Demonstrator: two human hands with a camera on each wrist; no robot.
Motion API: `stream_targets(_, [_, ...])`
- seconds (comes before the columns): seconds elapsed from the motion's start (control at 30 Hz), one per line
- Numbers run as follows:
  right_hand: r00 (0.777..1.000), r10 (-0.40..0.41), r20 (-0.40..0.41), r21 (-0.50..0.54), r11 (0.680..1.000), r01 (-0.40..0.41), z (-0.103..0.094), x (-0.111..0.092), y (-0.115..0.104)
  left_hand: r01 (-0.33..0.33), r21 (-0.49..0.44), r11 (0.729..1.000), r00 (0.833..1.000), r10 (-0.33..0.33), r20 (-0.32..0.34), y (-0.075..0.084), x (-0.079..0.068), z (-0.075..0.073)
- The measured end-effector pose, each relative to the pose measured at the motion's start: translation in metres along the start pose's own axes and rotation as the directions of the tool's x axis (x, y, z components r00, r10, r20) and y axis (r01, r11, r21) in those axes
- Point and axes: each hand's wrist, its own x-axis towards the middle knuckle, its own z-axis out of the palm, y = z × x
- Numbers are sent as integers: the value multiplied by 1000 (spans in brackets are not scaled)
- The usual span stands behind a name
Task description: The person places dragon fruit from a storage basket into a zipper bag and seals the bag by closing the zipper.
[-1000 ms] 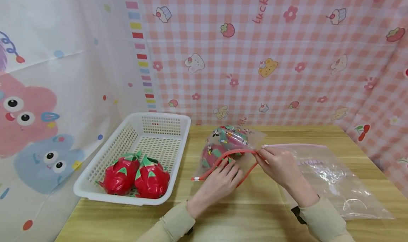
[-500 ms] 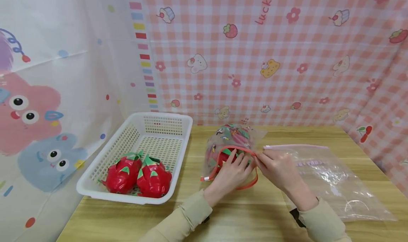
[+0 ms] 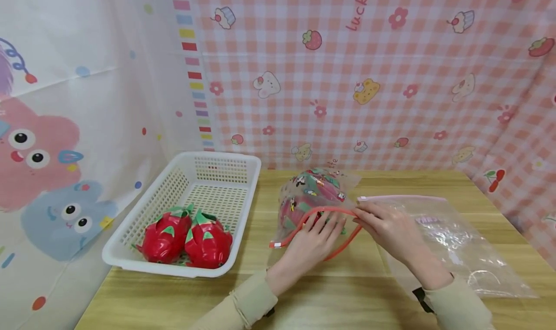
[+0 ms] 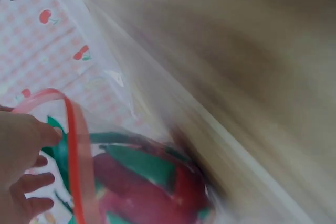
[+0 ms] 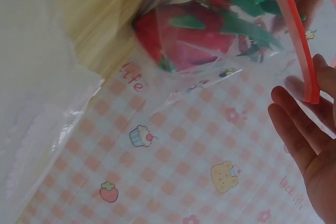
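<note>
From my head, I see my left hand (image 3: 310,250) at the mouth of the clear printed bag (image 3: 301,187), its fingers reaching in past the red zip strip (image 3: 347,240). My right hand (image 3: 393,228) pinches the strip at the mouth's right end. The bag sits mid-worktop (image 3: 321,303) with leafy red fruits inside, its white slider (image 3: 277,245) toward the left. Left of it, a white basket (image 3: 182,270) holds two more red fruits, one (image 3: 165,238) beside the other (image 3: 208,248). A flat clear bag (image 3: 460,253) lies to the right, partly under my right arm.

From my left wrist, my spread fingers lie beside the strip, close to green leaves; I can't tell whether they touch them. The wood is blurred.

From my right wrist, thumb and finger hold the strip's end while two other fingers stretch out. Fruit shows through the film, with the checked cloth (image 5: 173,156) behind.
</note>
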Motion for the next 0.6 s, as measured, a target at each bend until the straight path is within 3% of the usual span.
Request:
stream_targets(0.07, [1000, -13, 23, -16, 1000, 13, -2, -2, 2, -21, -47, 999, 996, 17, -87, -5, -8, -7])
stream_targets(0.13, [998, -32, 45, -25, 999, 34, -3, -4, 3, -35, -83, 996, 978, 17, -210, -11, -19, -15])
stream_targets(0.2, [997, -58, 52, -34, 998, 60, -4, -6, 4, 0, -125, 992, 951, -38, -307, -17, -32, -21])
stream_targets(0.23, [996, -71, 57, -42, 996, 74, -4, -7, 4, 38, -148, 988, 944, -84, -319, -20, -39, -24])
stream_targets(0.3, [993, -90, 73, -45, 995, 93, -4, -9, 4, 151, -157, 976, 943, -190, -274, -26, -52, -27])
stream_targets(0.4, [989, -112, 93, -53, 992, 118, -5, -12, 4, 290, -110, 951, 949, -301, -97, -31, -65, -27])
stream_targets(0.5, [985, -150, 88, -81, 984, 157, -5, -14, 4, 300, -52, 952, 954, -300, 5, -31, -69, -23])
stream_targets(0.6, [979, -195, 54, -112, 973, 200, -3, -16, 5, 263, -43, 964, 965, -263, 14, -31, -69, -20])
